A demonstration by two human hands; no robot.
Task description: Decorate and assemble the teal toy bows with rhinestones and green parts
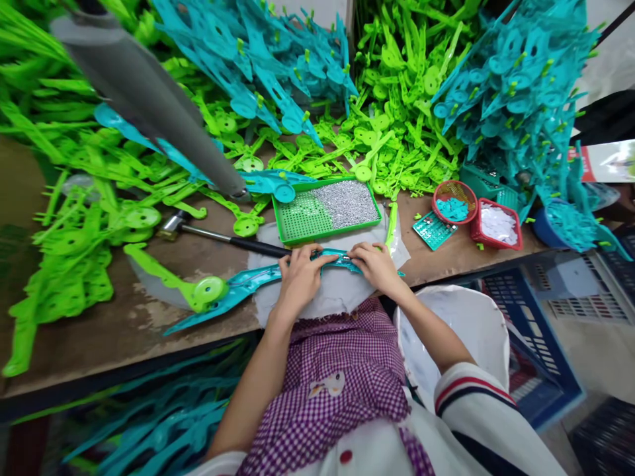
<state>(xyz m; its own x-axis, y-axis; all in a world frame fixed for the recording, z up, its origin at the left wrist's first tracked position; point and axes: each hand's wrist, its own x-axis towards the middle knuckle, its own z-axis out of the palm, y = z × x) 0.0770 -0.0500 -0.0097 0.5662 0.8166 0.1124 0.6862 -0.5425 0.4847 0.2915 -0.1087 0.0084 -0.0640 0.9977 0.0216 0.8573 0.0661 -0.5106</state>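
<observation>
A long turquoise plastic part (243, 285) lies across a grey cloth (342, 294) at the table's front edge. At its left end sits a lime-green piece with a round disc (209, 291). My left hand (303, 272) is closed on the middle of the turquoise part, thumb and fingertips pressing it. Further right, my right hand (376, 266) pinches the same part near its right end. A small dark or metallic detail shows between the hands; I cannot make out what it is. Directly behind them is a green tray (303, 218) holding many tiny silvery pieces.
A hammer (223, 238) lies to the left, its handle reaching behind my left hand. Above it hangs a grey cylindrical tool (149, 99). Lime-green parts (401, 145) and turquoise parts (526, 86) are heaped behind. Small baskets, including a red one (499, 226), stand at right.
</observation>
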